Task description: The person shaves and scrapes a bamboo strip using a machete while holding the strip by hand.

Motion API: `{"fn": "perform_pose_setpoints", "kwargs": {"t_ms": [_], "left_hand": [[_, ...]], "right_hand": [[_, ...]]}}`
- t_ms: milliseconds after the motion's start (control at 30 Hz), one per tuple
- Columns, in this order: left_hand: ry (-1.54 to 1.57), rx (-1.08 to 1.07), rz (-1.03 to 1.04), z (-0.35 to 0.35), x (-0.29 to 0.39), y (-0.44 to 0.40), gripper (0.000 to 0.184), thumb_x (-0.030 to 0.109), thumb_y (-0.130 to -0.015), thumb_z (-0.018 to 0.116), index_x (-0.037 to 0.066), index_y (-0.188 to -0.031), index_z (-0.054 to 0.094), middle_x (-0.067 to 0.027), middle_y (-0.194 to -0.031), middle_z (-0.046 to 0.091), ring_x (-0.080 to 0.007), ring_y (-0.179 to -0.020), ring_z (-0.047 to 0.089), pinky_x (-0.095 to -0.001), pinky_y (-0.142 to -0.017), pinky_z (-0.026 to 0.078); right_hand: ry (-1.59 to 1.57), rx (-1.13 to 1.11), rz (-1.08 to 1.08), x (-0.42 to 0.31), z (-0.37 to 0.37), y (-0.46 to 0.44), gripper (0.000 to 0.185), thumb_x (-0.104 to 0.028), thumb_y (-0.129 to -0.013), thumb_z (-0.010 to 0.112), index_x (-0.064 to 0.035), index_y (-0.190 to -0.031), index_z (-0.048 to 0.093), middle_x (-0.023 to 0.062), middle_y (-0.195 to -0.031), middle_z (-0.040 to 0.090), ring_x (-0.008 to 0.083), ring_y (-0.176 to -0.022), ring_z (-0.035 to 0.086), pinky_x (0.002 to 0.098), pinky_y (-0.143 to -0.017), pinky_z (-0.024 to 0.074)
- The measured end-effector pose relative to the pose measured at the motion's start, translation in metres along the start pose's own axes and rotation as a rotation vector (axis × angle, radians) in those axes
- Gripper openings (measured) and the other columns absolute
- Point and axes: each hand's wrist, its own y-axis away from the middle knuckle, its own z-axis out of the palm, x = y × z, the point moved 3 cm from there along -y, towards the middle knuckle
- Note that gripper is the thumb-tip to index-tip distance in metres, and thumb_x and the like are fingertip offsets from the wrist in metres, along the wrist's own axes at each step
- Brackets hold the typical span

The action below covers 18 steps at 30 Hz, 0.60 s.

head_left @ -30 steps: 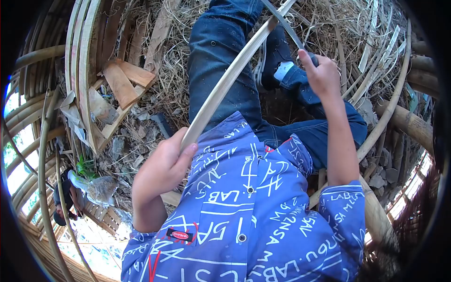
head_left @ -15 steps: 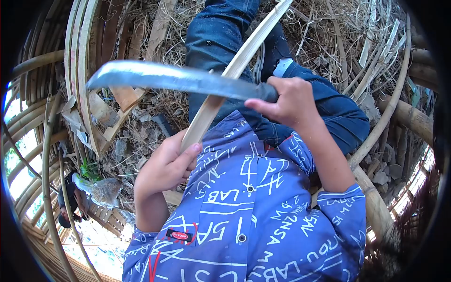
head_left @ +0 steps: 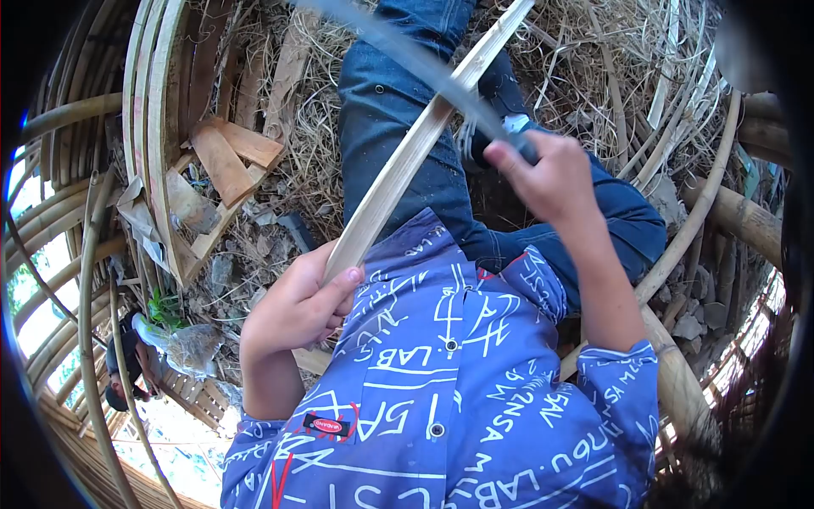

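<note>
My left hand (head_left: 301, 297) is closed around the near end of a pale split bamboo strip (head_left: 397, 174), thumb on top. The strip slants up and to the right, over the jeans, with its far end at the top of the view. My right hand (head_left: 551, 174) grips the dark handle of a machete (head_left: 398, 55). Its blade, blurred by motion, crosses the upper part of the strip and runs out past the top edge. Whether the cutting edge touches the strip, I cannot tell.
Shavings (head_left: 560, 76) cover the ground around the legs. Bent slats (head_left: 153, 110) and wood offcuts (head_left: 222, 161) lie to the left. A thick bamboo pole (head_left: 678, 365) stands at right. Another person (head_left: 127, 360) is at the lower left, beyond the bamboo framework.
The machete has moved up and away along the strip, its blade now tilted more steeply. My right hand has shifted slightly right and outward. My left hand stays put on the strip.
</note>
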Motion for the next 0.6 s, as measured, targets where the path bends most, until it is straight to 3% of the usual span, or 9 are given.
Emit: {"fn": "perform_pose_setpoints", "kwargs": {"t_ms": [67,167,233,300,433,500,600], "left_hand": [[0.009,0.002,-0.034,-0.002,-0.001,-0.001,0.01,0.015,-0.102,0.045,0.006,-0.099,0.045,0.0042,-0.057,0.037,-0.0029,-0.042,0.029,-0.0205,-0.035,0.024],[0.029,-0.03,-0.071,-0.004,-0.006,-0.003,0.016,0.017,-0.102,0.047,0.006,-0.113,0.047,0.0077,-0.061,0.036,-0.0005,-0.047,0.031,-0.0187,-0.039,0.027],[0.033,-0.006,-0.036,0.001,-0.004,-0.004,0.011,0.016,-0.102,0.045,0.006,-0.1,0.045,0.004,-0.057,0.037,-0.0032,-0.042,0.03,-0.021,-0.035,0.024],[0.023,0.007,-0.024,0.004,-0.006,-0.002,0.01,0.016,-0.102,0.046,0.006,-0.1,0.044,0.0042,-0.057,0.036,-0.003,-0.042,0.03,-0.021,-0.035,0.024],[-0.012,0.015,-0.005,0.004,-0.01,-0.003,0.01,0.016,-0.102,0.046,0.006,-0.1,0.044,0.005,-0.058,0.036,-0.0024,-0.043,0.029,-0.0207,-0.036,0.024],[0.003,-0.036,0.033,0.011,-0.014,-0.013,0.01,0.016,-0.102,0.046,0.006,-0.1,0.044,0.0053,-0.058,0.036,-0.0023,-0.043,0.029,-0.0206,-0.036,0.024],[0.033,-0.07,0.03,0.011,-0.009,-0.011,0.01,0.016,-0.102,0.046,0.007,-0.102,0.045,0.0061,-0.059,0.036,-0.0016,-0.045,0.031,-0.0198,-0.037,0.026]], "right_hand": [[0.016,-0.037,-0.154,-0.024,0.012,0.017,0.071,-0.074,-0.074,0.06,-0.0044,-0.061,0.062,0.0158,-0.054,0.059,0.034,-0.055,0.063,0.0446,-0.056,0.0501],[0.061,-0.042,-0.342,-0.045,0.027,0.03,0.072,-0.076,-0.073,0.059,-0.0062,-0.056,0.059,0.0135,-0.049,0.056,0.0301,-0.048,0.061,0.0398,-0.047,0.0476],[0.05,-0.069,-0.296,-0.038,0.026,0.023,0.072,-0.076,-0.071,0.06,-0.0061,-0.057,0.06,0.0136,-0.051,0.057,0.0302,-0.05,0.062,0.0409,-0.049,0.0483],[0.135,-0.033,-0.261,-0.022,0.018,0.011,0.073,-0.078,-0.07,0.06,-0.006,-0.058,0.06,0.0138,-0.052,0.058,0.0307,-0.052,0.063,0.0416,-0.052,0.0495],[0.132,-0.001,0.112,0.046,-0.012,-0.029,0.073,-0.076,-0.075,0.056,-0.0048,-0.073,0.073,0.0176,-0.067,0.066,0.0333,-0.07,0.068,0.0436,-0.066,0.0523],[0.085,-0.047,0.285,0.085,-0.03,-0.049,0.074,-0.075,-0.078,0.055,-0.0024,-0.066,0.068,0.019,-0.067,0.065,0.0347,-0.071,0.067,0.0434,-0.066,0.0515],[0.177,0.058,0.187,0.087,-0.026,-0.046,0.075,-0.074,-0.08,0.053,-0.0017,-0.066,0.067,0.0195,-0.066,0.064,0.0367,-0.069,0.066,0.0449,-0.065,0.0505]]}}
